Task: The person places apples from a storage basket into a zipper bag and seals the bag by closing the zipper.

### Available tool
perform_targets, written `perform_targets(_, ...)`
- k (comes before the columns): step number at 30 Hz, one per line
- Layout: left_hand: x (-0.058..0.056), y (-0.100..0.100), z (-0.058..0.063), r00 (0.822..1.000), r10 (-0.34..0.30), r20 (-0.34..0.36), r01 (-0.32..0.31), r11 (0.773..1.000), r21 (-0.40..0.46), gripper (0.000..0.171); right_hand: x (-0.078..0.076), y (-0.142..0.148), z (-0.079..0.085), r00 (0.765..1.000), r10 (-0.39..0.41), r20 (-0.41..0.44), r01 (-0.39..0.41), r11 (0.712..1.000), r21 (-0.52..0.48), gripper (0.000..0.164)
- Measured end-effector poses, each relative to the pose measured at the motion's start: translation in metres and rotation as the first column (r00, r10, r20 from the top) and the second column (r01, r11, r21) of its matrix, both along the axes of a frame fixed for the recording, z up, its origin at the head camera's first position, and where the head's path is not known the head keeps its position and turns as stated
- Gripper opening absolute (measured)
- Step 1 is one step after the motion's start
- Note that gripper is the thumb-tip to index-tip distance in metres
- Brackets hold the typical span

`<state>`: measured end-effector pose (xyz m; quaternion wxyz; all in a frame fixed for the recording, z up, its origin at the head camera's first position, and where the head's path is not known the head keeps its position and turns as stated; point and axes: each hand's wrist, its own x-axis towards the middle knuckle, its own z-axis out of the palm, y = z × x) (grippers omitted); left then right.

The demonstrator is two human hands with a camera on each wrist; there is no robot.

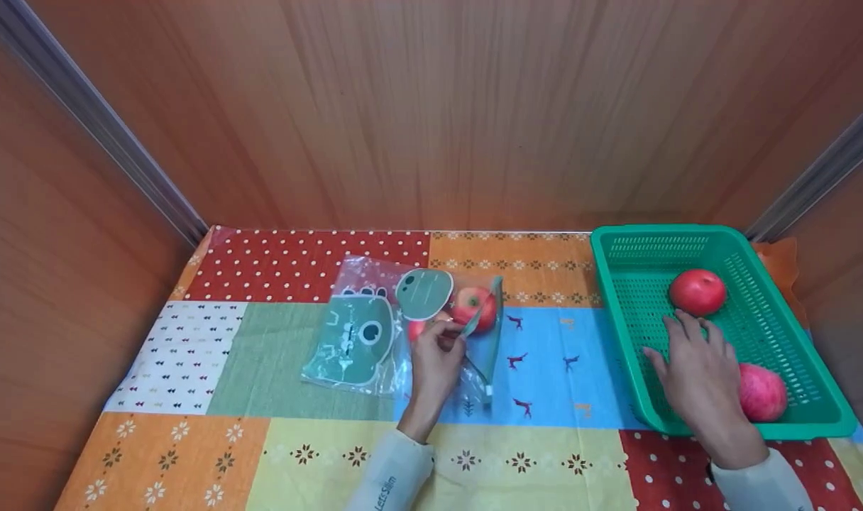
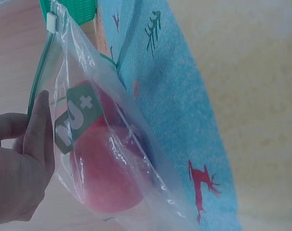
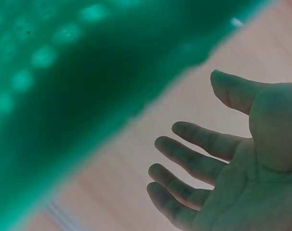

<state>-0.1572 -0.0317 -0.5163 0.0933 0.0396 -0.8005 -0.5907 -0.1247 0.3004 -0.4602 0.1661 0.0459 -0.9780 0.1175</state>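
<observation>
A clear zip bag [image 1: 396, 387] with green printed shapes lies on the cloth, its zip edge with a white slider toward the right. Inside it are a red apple [image 1: 482, 321] and a second one, partly covered by the print and my hand. My left hand [image 1: 437, 355] pinches the bag's opening edge between thumb and fingers. Over the green basket [image 1: 619, 341], my right hand [image 1: 705, 376] is spread with nothing in it. Its fingertips reach close to the far apple [image 1: 697, 292] in the basket, while the near apple [image 1: 763, 392] sits beside its wrist, partly hidden.
A patchwork tablecloth [image 1: 318, 461] covers the table. Wooden panels [image 1: 474, 113] rise behind and at both sides. The basket's raised rim stands around the two apples on the right, near the right panel. An orange piece [image 1: 779, 262] shows behind the basket.
</observation>
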Motion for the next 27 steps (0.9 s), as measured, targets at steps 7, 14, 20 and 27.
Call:
perform_targets(7,0.000,-0.001,0.000,0.999,-0.016,0.049,0.014,1.000,0.027,0.017,0.005,0.021,-0.006,1.000,0.000,-0.003,0.000,1.000,0.012,0.075)
perform_targets(14,0.001,-0.002,0.002,0.999,-0.021,0.050,0.019,0.999,0.040,0.017,0.006,0.039,-0.008,0.999,-0.023,0.044,0.022,0.999,0.024,0.073)
perform_targets(20,0.001,-0.003,0.003,0.998,-0.024,0.062,0.022,0.999,0.041,0.017,0.006,0.057,-0.007,0.995,-0.053,0.089,0.051,0.998,0.029,0.070)
perform_targets(27,0.000,-0.003,0.002,1.000,-0.011,0.018,0.011,1.000,-0.001,0.016,0.006,0.076,-0.012,0.974,-0.117,0.192,0.111,0.993,0.040,0.071)
